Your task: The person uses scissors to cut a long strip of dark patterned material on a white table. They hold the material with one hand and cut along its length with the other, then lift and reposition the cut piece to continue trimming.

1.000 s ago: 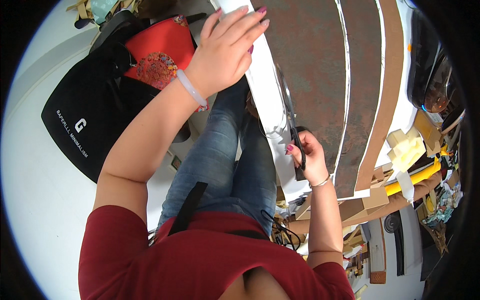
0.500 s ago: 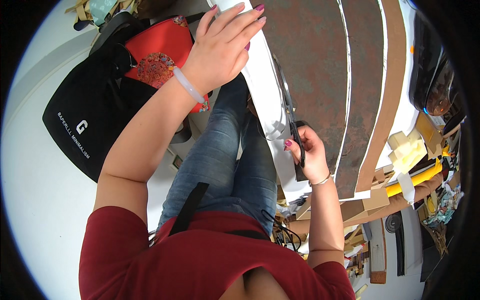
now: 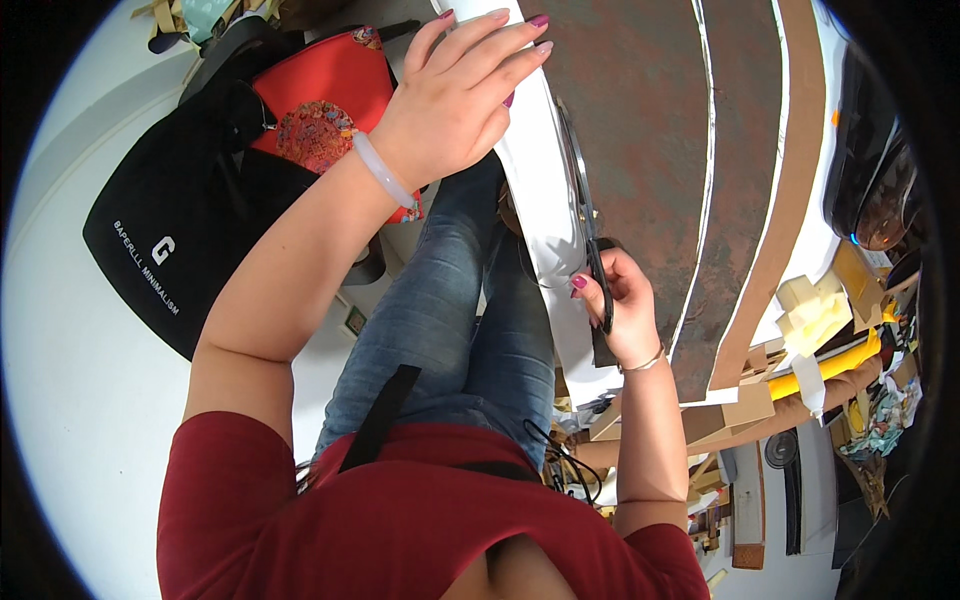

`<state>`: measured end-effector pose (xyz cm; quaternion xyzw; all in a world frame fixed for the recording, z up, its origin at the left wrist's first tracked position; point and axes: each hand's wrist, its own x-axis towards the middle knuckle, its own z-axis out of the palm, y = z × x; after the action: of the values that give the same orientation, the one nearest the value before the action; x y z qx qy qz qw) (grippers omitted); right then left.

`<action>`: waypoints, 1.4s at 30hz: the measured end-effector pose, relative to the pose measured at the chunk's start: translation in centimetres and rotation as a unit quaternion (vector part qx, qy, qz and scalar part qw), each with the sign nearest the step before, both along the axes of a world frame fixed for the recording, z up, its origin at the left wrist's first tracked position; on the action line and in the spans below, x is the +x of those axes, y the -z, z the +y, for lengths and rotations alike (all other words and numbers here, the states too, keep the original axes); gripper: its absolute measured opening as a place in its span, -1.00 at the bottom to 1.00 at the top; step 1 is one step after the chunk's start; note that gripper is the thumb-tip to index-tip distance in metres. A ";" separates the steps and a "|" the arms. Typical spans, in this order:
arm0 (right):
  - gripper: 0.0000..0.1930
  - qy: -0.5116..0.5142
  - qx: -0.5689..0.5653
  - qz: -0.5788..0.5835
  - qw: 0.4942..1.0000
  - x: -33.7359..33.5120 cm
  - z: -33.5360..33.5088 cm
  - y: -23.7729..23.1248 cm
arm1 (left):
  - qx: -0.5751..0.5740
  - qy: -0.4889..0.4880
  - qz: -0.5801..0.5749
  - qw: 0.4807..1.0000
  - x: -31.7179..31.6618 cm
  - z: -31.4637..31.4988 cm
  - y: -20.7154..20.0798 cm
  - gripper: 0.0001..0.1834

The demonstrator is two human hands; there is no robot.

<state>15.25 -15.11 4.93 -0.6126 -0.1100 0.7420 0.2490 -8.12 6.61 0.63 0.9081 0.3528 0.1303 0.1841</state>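
"What surrounded you?"
"White floor or wall (image 3: 60,400), I couldn't tell which; a mottled sheet (image 3: 640,150) before you; a black bag (image 3: 160,200) leftward."
"Your hands?"
"Your left hand (image 3: 455,105) lay spread on a white strip (image 3: 530,165); your right hand (image 3: 630,310) gripped scissors (image 3: 589,215) along the sheet's edge."

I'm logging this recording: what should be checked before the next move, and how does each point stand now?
1. Right hand gripping the black scissors: ok.
2. Left hand at the white strip: ok, fingers spread over it.
3. Left fingers apart from the blades: ok, a gap shows.
4. Blades beside the mottled dark sheet: ok, along its left edge.
5. Blades open or closed: cannot tell.
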 end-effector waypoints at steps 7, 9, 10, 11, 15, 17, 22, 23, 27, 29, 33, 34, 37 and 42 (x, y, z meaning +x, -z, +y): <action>-0.75 0.004 0.024 -0.004 1.000 -0.2 1.5 -0.3 | 0.005 0.007 0.001 1.000 -0.5 0.3 0.6 -0.37; -0.74 0.002 0.018 -0.004 1.000 -0.3 2.0 -0.3 | 0.015 0.010 0.005 1.000 -0.6 0.4 0.8 -0.37; -0.74 0.001 0.016 -0.003 1.000 -0.3 2.2 -0.3 | 0.006 0.008 -0.003 1.000 -0.6 0.4 0.8 -0.37; -0.73 -0.002 0.016 -0.006 1.000 -0.4 2.3 -0.2 | 0.004 0.007 -0.007 1.000 -0.5 0.4 0.8 -0.37; -0.73 -0.014 0.007 -0.016 1.000 -0.5 2.2 -0.1 | 0.019 -0.004 -0.030 0.999 -0.3 1.3 0.3 -0.39; -0.73 -0.016 0.003 -0.018 1.000 -0.4 2.2 -0.1 | -0.030 -0.021 -0.018 0.999 -0.4 2.2 -0.2 -0.34; -0.73 0.005 0.017 -0.009 1.000 -0.6 3.0 -0.3 | 0.018 -0.030 0.032 0.999 -0.3 4.6 -0.7 -0.32; -0.73 0.007 0.017 -0.005 1.000 -0.7 3.3 -0.3 | 0.015 -0.029 0.035 0.999 -0.3 4.7 -0.7 -0.32; -0.74 0.006 0.017 -0.004 1.000 -1.1 4.3 -0.2 | -0.001 -0.027 0.039 0.999 -0.3 4.7 -0.7 -0.32; -0.74 -0.001 0.017 -0.011 1.000 -1.1 4.4 -0.1 | -0.006 -0.028 0.038 0.999 -0.3 4.7 -0.6 -0.32; -0.76 0.003 0.017 -0.017 1.000 -1.2 3.9 0.3 | -0.002 -0.023 0.043 0.999 -0.4 4.7 -0.4 -0.33; -0.76 0.007 0.014 -0.016 1.000 -1.0 3.7 0.2 | 0.001 -0.019 0.046 0.999 -0.4 4.6 -0.4 -0.33; -0.77 -0.018 -0.005 -0.029 0.999 -0.4 3.1 -0.3 | 0.000 -0.010 0.037 0.999 -0.6 3.8 -0.4 -0.35; -0.76 -0.016 0.007 -0.023 1.000 -0.1 3.0 -0.7 | -0.019 -0.008 0.020 1.000 -0.6 3.1 -0.3 -0.37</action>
<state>15.13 -12.14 5.67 -0.6263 -0.1304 0.7306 0.2386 -8.77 9.66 0.88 0.9043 0.3658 0.1066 0.1926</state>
